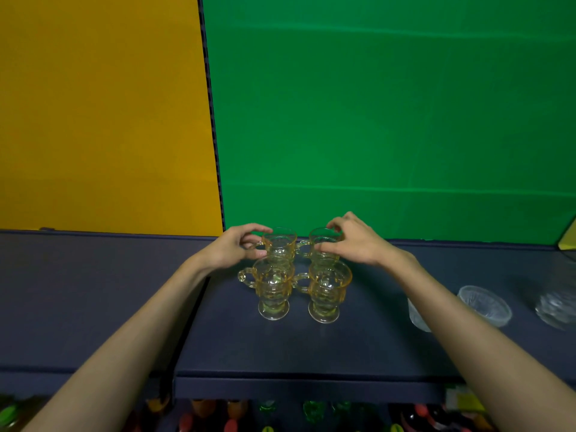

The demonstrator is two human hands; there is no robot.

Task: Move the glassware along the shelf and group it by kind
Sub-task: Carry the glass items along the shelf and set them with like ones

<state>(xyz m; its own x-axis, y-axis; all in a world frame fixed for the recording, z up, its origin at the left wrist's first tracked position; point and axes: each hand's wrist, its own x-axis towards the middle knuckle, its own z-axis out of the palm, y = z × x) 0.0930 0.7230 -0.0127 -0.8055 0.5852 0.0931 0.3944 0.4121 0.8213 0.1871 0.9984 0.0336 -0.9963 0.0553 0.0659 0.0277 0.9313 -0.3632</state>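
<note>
Front amber mugs [274,285] stand free; left hand [237,247] and right hand [352,241] each grasp a rear mug [280,243].

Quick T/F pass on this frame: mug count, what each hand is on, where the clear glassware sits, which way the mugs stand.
1. Four amber mugs stand in a two-by-two block on the shelf. True: back left mug, back right mug, front left mug, front right mug.
2. The left hand is on the front left mug. False: it is at the back left mug, by its handle.
3. The right hand is on the back right mug. True.
4. The clear bowl sits left of the mugs. False: it sits to their right.
5. The mugs lie on their sides. False: all four stand upright on their feet.
</note>
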